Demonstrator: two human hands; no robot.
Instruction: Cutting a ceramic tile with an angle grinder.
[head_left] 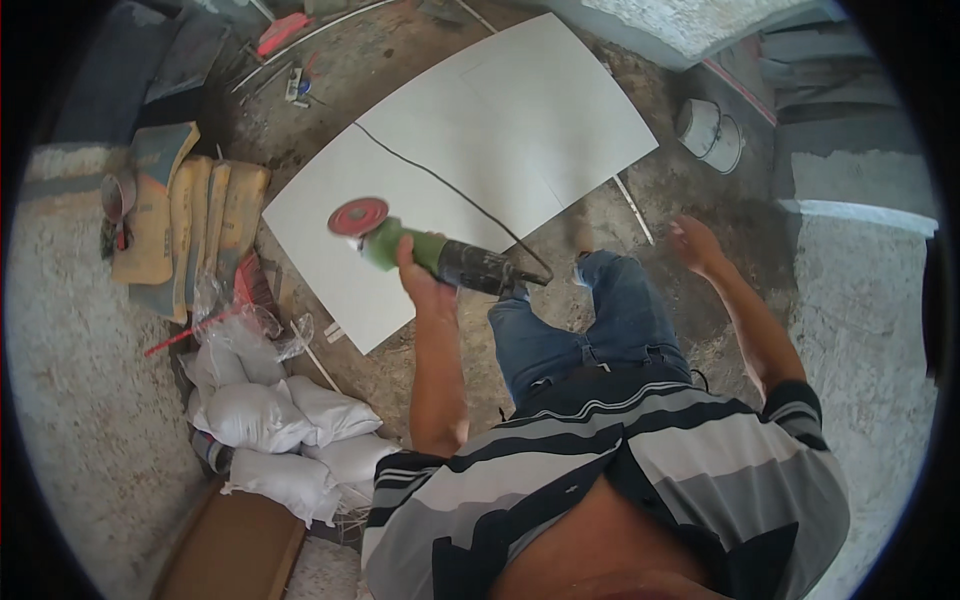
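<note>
My left hand [430, 287] is wrapped round the body of a green and black angle grinder [478, 266], holding it up over the left part of a large white board [480, 120]. The grinder's red disc [358, 216] points away to the left. From its black rear end a dark cord [440, 181] runs across the board toward the far edge. Out to the right of my knees, my right hand [694, 243] hangs in the air with nothing in it, its fingers loosely apart. The board lies at a slant on the floor.
White filled bags [255, 415] are heaped at the left. Behind them, yellow and grey sacks [200, 220] lean by the wall with a red dustpan [255, 285]. White buckets [710, 135] stand at the right. A thin white strip [634, 210] pokes out from the board's near edge.
</note>
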